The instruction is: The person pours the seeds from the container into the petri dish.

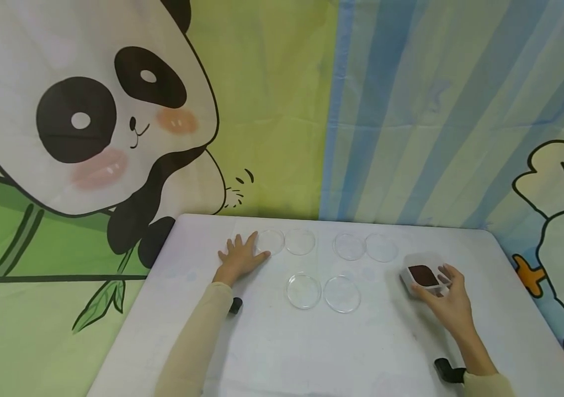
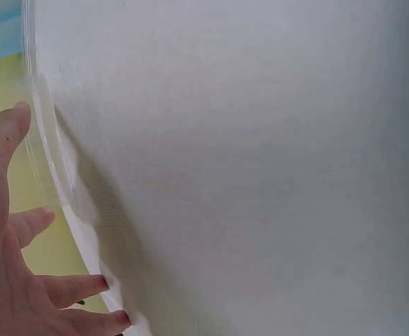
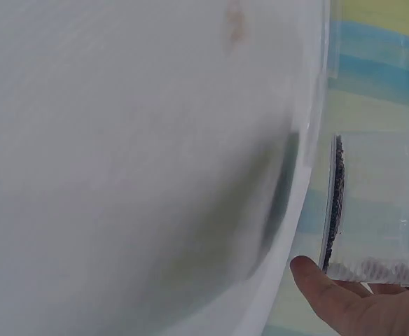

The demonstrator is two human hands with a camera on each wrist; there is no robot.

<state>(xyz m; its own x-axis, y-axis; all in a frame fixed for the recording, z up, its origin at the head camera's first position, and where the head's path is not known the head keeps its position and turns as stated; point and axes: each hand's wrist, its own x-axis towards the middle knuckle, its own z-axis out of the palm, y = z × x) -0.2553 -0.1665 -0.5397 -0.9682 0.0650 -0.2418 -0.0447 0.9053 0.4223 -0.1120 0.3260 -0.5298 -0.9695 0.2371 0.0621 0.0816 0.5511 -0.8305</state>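
Note:
At the right of the table my right hand (image 1: 453, 306) grips a clear plastic box (image 1: 411, 284) by its near right side. Dark brown material (image 1: 423, 275) fills one part of the box, and the right wrist view shows it as a thin, grainy layer. That view also shows the box raised off the table. Over at the back left, my left hand (image 1: 240, 258) has its fingers spread, beside a clear round dish (image 1: 271, 242). In the left wrist view the thumb is close to the dish's edge (image 2: 50, 147); I cannot tell whether it touches.
Several more clear round dishes stand in pairs: a back-middle dish (image 1: 299, 242), a back-right dish (image 1: 349, 246) and a nearer dish (image 1: 303, 290) among them. All are on the white table (image 1: 361, 353). A printed cloth (image 1: 272, 110) hangs behind the far edge.

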